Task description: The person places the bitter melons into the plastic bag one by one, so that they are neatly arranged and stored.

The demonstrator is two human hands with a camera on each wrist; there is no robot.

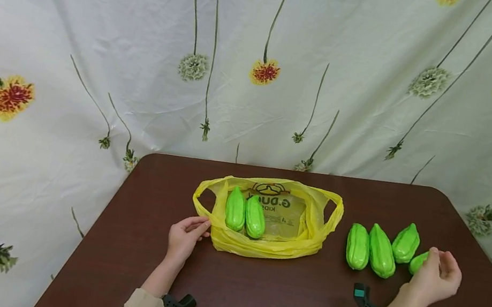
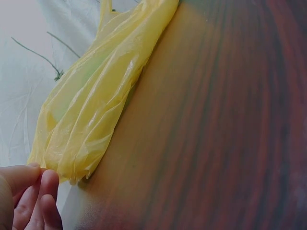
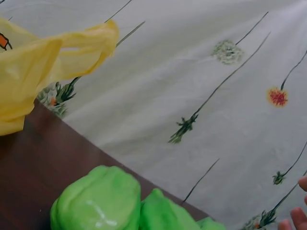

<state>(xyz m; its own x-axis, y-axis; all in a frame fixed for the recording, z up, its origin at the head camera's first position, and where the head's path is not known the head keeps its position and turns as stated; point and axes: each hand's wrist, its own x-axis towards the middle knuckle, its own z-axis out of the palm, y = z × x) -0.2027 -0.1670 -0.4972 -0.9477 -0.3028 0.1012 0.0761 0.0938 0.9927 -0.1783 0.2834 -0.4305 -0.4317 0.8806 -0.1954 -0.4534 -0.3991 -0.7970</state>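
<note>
A yellow plastic bag [image 1: 254, 247] lies with its mouth spread on the table, and two green, oblong, ridged vegetables [image 1: 235, 209] rest inside it. My left hand [image 1: 185, 238] pinches the bag's near left edge between thumb and fingers; the left wrist view shows the pinched plastic [image 2: 72, 158] gathered into folds. Several more green vegetables [image 1: 381, 250] lie side by side to the right of the bag. Beside the rightmost one [image 1: 417, 262], which it partly hides, is my right hand [image 1: 440, 278], its fingers loosely bent. Only fingertips [image 3: 300, 219] show at the right wrist view's edge.
The dark brown table [image 1: 270, 299] has rounded far corners. Behind it hangs a pale cloth [image 1: 248, 23] printed with flowers. A black band [image 1: 178, 306] sits on the left wrist and another [image 1: 369, 304] on the right.
</note>
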